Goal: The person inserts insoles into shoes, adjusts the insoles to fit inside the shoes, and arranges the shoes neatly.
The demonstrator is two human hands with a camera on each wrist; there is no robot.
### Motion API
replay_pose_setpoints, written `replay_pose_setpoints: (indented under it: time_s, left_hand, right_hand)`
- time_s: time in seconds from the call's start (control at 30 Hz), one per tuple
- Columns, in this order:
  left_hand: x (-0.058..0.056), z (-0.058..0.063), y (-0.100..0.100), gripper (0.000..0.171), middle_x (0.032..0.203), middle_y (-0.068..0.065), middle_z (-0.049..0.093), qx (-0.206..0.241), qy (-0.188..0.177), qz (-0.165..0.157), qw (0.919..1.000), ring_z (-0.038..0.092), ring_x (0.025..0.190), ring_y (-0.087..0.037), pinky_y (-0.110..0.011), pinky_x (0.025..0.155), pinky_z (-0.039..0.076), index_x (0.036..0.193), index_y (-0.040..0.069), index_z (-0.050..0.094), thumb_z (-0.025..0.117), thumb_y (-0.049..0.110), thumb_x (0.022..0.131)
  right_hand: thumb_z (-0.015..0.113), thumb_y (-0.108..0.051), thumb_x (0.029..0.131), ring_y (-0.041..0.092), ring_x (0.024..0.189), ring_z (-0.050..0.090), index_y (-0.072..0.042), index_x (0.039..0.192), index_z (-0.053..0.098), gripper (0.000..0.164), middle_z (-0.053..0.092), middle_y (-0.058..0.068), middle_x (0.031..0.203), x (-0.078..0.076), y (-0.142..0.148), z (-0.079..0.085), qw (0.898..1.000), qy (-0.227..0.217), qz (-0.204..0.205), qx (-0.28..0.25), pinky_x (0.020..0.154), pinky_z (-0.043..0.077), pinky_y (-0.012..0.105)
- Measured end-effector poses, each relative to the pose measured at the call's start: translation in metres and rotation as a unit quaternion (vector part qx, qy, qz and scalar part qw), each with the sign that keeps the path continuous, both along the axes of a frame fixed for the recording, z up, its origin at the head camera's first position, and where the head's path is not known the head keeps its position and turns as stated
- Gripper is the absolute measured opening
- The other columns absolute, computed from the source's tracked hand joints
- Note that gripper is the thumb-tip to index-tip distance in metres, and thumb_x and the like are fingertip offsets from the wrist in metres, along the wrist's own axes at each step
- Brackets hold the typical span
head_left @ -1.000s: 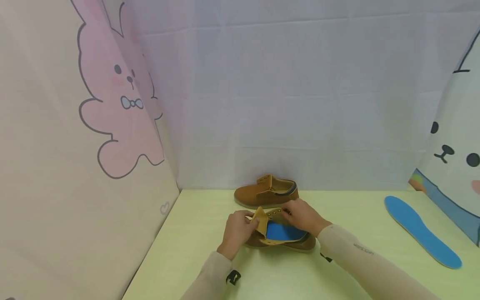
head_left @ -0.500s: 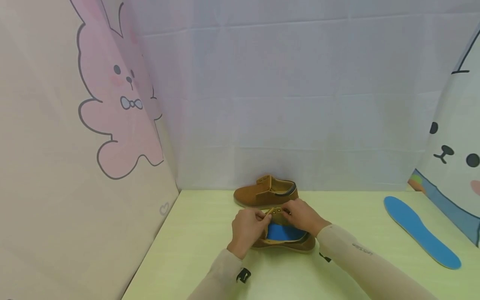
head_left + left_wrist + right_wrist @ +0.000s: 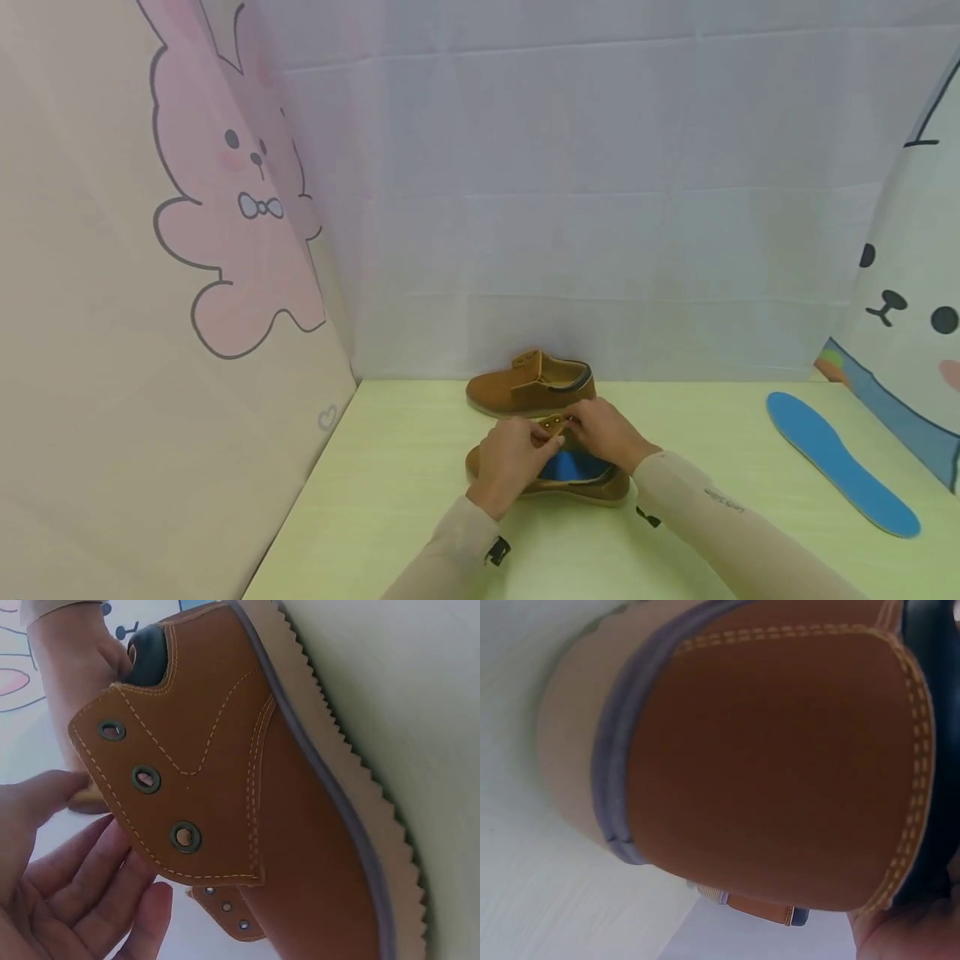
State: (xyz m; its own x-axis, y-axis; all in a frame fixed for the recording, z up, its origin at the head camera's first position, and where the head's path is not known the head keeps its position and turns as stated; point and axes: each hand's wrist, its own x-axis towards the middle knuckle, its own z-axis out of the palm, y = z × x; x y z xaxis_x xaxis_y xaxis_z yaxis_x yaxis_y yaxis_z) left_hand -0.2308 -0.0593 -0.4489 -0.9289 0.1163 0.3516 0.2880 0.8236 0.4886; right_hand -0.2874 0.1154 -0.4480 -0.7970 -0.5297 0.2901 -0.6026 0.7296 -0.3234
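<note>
Head view: near shoe (image 3: 577,482) sits on the green surface (image 3: 390,500), just in front of a second shoe (image 3: 531,385); blue insole (image 3: 568,468) visible inside it. Loose blue insole (image 3: 840,462) lies well apart at right. Left hand (image 3: 513,461) and right hand (image 3: 603,433) meet over the eyelet flaps, fingers pinching them together.

Left wrist view adds: flap with three eyelets (image 3: 146,778), left fingers (image 3: 90,900) behind it, loosely spread, thumb on the flap edge.

Right wrist view: shoe heel (image 3: 780,772) only; right fingers mostly out of frame.
</note>
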Motion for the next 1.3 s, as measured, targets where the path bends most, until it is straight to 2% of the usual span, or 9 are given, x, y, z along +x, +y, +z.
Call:
replay_pose_setpoints:
  time_s: [0.23, 0.4, 0.5, 0.6, 0.67, 0.77, 0.93, 1.0, 1.3]
  left_hand:
    - [0.01, -0.001, -0.017, 0.022, 0.073, 0.02, 0.06, -0.019, 0.003, -0.068, 0.9975, 0.049, 0.058, 0.006, -0.019, 0.045, 0.04, 0.091, 0.029, 0.072, 0.058, 0.045, 0.089]
    - [0.011, 0.001, -0.039, 0.022, 0.092, 0.014, 0.065, -0.035, -0.023, -0.118, 0.9921, 0.057, 0.076, 0.002, -0.021, 0.062, 0.048, 0.101, 0.023, 0.071, 0.062, 0.039, 0.088]
    - [0.01, 0.001, -0.048, 0.04, 0.105, 0.011, 0.064, -0.072, -0.043, -0.138, 0.9869, 0.059, 0.092, -0.006, -0.028, 0.076, 0.049, 0.111, 0.022, 0.067, 0.061, 0.052, 0.085]
    - [0.008, -0.001, -0.053, 0.058, 0.108, 0.011, 0.063, -0.108, -0.036, -0.152, 0.9818, 0.057, 0.099, -0.01, -0.031, 0.082, 0.047, 0.116, 0.023, 0.065, 0.06, 0.066, 0.077]
    - [0.008, -0.002, -0.053, 0.062, 0.102, 0.013, 0.063, -0.125, -0.025, -0.16, 0.9788, 0.057, 0.092, -0.008, -0.028, 0.079, 0.047, 0.115, 0.025, 0.064, 0.062, 0.069, 0.071]
    - [0.007, -0.007, -0.052, 0.052, 0.075, 0.016, 0.06, -0.154, -0.009, -0.161, 0.9747, 0.053, 0.068, -0.002, -0.021, 0.061, 0.044, 0.094, 0.024, 0.069, 0.067, 0.068, 0.066]
    - [0.007, -0.015, -0.05, 0.026, 0.065, 0.021, 0.06, -0.155, 0.003, -0.169, 0.9733, 0.047, 0.057, 0.007, -0.014, 0.055, 0.04, 0.073, 0.026, 0.071, 0.071, 0.052, 0.073]
    - [0.007, -0.015, -0.049, 0.019, 0.072, 0.022, 0.063, -0.145, 0.008, -0.173, 0.9742, 0.049, 0.061, 0.009, -0.012, 0.058, 0.041, 0.077, 0.027, 0.073, 0.072, 0.046, 0.075]
    - [0.002, -0.015, -0.05, 0.018, 0.067, 0.019, 0.062, -0.142, 0.004, -0.144, 0.9793, 0.048, 0.057, 0.005, -0.015, 0.052, 0.039, 0.076, 0.027, 0.073, 0.07, 0.045, 0.075]
  right_hand:
    - [0.063, -0.009, 0.087, 0.008, 0.066, 0.053, -0.01, 0.097, 0.069, 0.012, 0.064, -0.002, 0.083, 0.004, 0.002, 0.004, 1.0, -0.011, 0.004, -0.018, 0.061, 0.047, 0.028]
    - [0.063, -0.015, 0.088, 0.006, 0.061, 0.051, -0.012, 0.093, 0.069, 0.008, 0.061, -0.007, 0.076, 0.019, 0.004, 0.016, 0.998, 0.001, -0.029, -0.054, 0.058, 0.047, 0.027]
    - [0.059, -0.024, 0.092, 0.007, 0.049, 0.042, -0.015, 0.075, 0.065, 0.02, 0.049, -0.008, 0.06, 0.028, 0.001, 0.025, 0.996, -0.003, -0.05, -0.067, 0.05, 0.04, 0.026]
    - [0.054, -0.033, 0.095, 0.01, 0.041, 0.035, -0.016, 0.06, 0.058, 0.038, 0.038, -0.006, 0.047, 0.033, -0.007, 0.03, 0.996, -0.047, -0.052, -0.063, 0.042, 0.032, 0.026]
    - [0.051, -0.039, 0.095, 0.012, 0.038, 0.036, -0.016, 0.054, 0.055, 0.047, 0.037, -0.006, 0.042, 0.034, -0.013, 0.03, 0.993, -0.092, -0.055, -0.053, 0.039, 0.03, 0.025]
    - [0.05, -0.041, 0.095, 0.016, 0.038, 0.048, -0.013, 0.052, 0.056, 0.052, 0.042, -0.004, 0.04, 0.033, -0.019, 0.026, 0.985, -0.151, -0.068, -0.044, 0.038, 0.036, 0.025]
    - [0.054, -0.031, 0.094, 0.018, 0.047, 0.058, -0.009, 0.056, 0.059, 0.044, 0.051, 0.0, 0.047, 0.032, -0.021, 0.023, 0.975, -0.201, -0.075, -0.062, 0.047, 0.049, 0.03]
    - [0.055, -0.027, 0.094, 0.016, 0.048, 0.058, -0.01, 0.058, 0.061, 0.04, 0.055, 0.001, 0.051, 0.032, -0.019, 0.024, 0.973, -0.209, -0.067, -0.07, 0.049, 0.05, 0.031]
    - [0.055, -0.019, 0.091, 0.018, 0.046, 0.057, -0.012, 0.058, 0.058, 0.034, 0.055, -0.001, 0.049, 0.031, -0.017, 0.023, 0.982, -0.171, -0.031, -0.07, 0.043, 0.046, 0.028]
